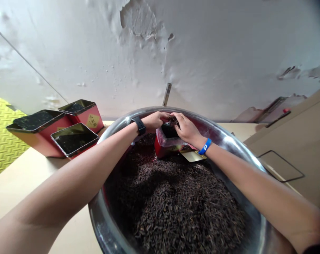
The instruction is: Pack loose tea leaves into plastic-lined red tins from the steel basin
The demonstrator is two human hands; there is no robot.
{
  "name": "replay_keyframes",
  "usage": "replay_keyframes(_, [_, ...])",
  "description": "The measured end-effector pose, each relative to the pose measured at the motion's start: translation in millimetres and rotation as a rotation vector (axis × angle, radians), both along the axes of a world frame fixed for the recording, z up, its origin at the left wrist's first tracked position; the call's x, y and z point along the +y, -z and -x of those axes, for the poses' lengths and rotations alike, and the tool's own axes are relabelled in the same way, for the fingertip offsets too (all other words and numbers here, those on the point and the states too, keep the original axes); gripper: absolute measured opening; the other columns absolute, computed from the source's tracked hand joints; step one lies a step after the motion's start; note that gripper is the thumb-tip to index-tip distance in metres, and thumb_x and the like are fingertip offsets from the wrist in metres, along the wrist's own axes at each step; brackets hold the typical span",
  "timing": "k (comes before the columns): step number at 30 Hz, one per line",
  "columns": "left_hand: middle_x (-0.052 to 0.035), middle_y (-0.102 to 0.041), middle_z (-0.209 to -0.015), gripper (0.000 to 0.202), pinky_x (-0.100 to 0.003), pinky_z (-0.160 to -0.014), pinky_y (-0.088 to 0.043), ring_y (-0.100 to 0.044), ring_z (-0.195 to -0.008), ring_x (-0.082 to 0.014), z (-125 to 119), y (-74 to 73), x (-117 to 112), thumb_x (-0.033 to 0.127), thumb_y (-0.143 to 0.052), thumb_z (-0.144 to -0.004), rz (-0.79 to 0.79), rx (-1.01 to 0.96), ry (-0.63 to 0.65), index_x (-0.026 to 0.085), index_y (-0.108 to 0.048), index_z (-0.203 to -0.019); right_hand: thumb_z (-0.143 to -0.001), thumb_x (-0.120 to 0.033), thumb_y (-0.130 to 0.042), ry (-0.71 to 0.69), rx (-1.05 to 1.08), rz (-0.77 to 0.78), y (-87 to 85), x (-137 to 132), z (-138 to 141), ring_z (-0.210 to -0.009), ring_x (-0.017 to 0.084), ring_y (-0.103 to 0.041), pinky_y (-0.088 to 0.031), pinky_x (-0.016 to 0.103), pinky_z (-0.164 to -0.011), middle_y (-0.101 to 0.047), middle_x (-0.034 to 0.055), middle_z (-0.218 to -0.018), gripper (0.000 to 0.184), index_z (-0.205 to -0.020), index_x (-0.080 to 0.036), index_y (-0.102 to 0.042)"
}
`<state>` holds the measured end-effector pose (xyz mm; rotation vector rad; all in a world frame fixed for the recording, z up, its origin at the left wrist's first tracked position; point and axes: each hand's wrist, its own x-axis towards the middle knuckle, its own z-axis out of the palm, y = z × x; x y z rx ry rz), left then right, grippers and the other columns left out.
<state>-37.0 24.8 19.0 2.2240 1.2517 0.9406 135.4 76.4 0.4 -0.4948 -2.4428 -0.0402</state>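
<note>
A red tin (164,149) with a clear plastic liner (165,141) folded over its rim stands in a large metal basin (112,231). Dark dried tea leaves (191,204) fill much of the basin around it. Above the tin's mouth, my right hand (188,129) is closed around a clump of tea leaves (173,120). My left hand (156,120) is at the tin's far left side, its fingers curled and their tips meeting the clump; what they grip is hidden. A gold-coloured lid (194,156) lies on the leaves by the tin, below my right wrist.
Three red tins without lids, a near one (78,139), a left one (41,132) and a back one (87,118), stand on the pale table (14,197) left of the basin. Behind is a peeling wall (215,53). A beige panel (294,141) is at the right.
</note>
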Motion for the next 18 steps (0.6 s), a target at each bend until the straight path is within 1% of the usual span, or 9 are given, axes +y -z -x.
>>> replay_keyframes(2, [-0.0034,-0.060,-0.110,0.049,-0.028,-0.093,-0.035,-0.049,-0.106,-0.0147,-1.4,-0.3,0.1,-0.001,-0.035,-0.063,-0.016,0.009,0.006,0.017,-0.063,-0.100,-0.083,-0.022,-0.039,0.002,-0.010,-0.007,0.4,0.1,0.6,-0.109,0.025,-0.043,-0.036,0.041,-0.093,-0.048,0.0113,-0.118,0.040,-0.123,-0.016,-0.038])
replay_keyframes(4, [-0.0038,-0.061,-0.107,0.049,-0.028,-0.094,-0.036,-0.051,-0.104,-0.0153,-2.9,1.6,0.9,-0.001,-0.037,-0.064,-0.020,0.047,0.001,0.016,-0.062,-0.102,-0.083,-0.021,-0.038,-0.025,-0.036,-0.028,-0.2,-2.7,2.7,-0.110,0.024,-0.043,-0.035,0.041,-0.094,-0.048,0.0105,-0.119,0.042,-0.125,-0.016,-0.037])
replay_keyframes(7, [-0.0044,-0.062,-0.105,0.048,-0.027,-0.092,-0.037,-0.053,-0.101,-0.0160,-2.6,4.6,2.3,0.000,-0.039,-0.063,-0.044,0.091,-0.006,0.016,-0.063,-0.102,-0.085,-0.026,-0.038,-0.063,-0.090,-0.055,-1.1,-6.7,5.3,-0.112,0.023,-0.042,-0.035,0.040,-0.095,-0.045,0.0089,-0.124,0.046,-0.130,-0.017,-0.032])
replay_keyframes(9, [-0.0042,-0.061,-0.108,0.049,-0.026,-0.092,-0.037,-0.052,-0.103,-0.0161,-0.6,4.3,2.4,0.000,-0.039,-0.063,-0.068,0.089,0.013,0.016,-0.063,-0.102,-0.085,-0.033,-0.039,-0.028,-0.123,-0.050,-0.9,-6.4,4.8,-0.111,0.024,-0.042,-0.036,0.041,-0.092,-0.044,0.0087,-0.128,0.052,-0.133,-0.018,-0.027])
replay_keyframes(12, [-0.0046,-0.058,-0.113,0.047,-0.026,-0.095,-0.035,-0.049,-0.107,-0.0158,3.1,0.9,2.1,0.001,-0.039,-0.062,-0.109,0.082,0.041,0.016,-0.065,-0.099,-0.083,-0.040,-0.042,0.073,-0.185,-0.046,-1.1,-3.9,2.0,-0.109,0.027,-0.044,-0.039,0.045,-0.086,-0.044,0.0107,-0.129,0.062,-0.137,-0.018,-0.021])
replay_keyframes(14, [-0.0048,-0.057,-0.115,0.044,-0.026,-0.096,-0.034,-0.049,-0.107,-0.0153,5.1,-1.1,2.6,0.002,-0.040,-0.064,-0.134,0.088,0.034,0.017,-0.065,-0.097,-0.081,-0.044,-0.043,0.115,-0.208,-0.066,-3.2,-4.6,0.3,-0.109,0.029,-0.043,-0.038,0.046,-0.085,-0.046,0.0120,-0.127,0.065,-0.136,-0.016,-0.023])
replay_keyframes(16, [-0.0046,-0.059,-0.111,0.039,-0.025,-0.094,-0.035,-0.051,-0.103,-0.0145,6.7,-1.5,3.8,0.005,-0.042,-0.066,-0.146,0.093,0.022,0.017,-0.066,-0.095,-0.081,-0.048,-0.042,0.123,-0.167,-0.091,-7.6,-9.5,-0.3,-0.111,0.029,-0.042,-0.036,0.046,-0.087,-0.047,0.0123,-0.126,0.063,-0.133,-0.015,-0.031])
replay_keyframes(18, [-0.0043,-0.063,-0.101,0.031,-0.024,-0.087,-0.039,-0.055,-0.094,-0.0141,8.1,-0.3,5.0,0.011,-0.046,-0.069,-0.123,0.097,-0.055,0.016,-0.067,-0.092,-0.082,-0.048,-0.040,0.079,-0.070,-0.095,-13.8,-19.8,0.8,-0.111,0.026,-0.042,-0.035,0.043,-0.090,-0.049,0.0119,-0.123,0.056,-0.125,-0.014,-0.042])
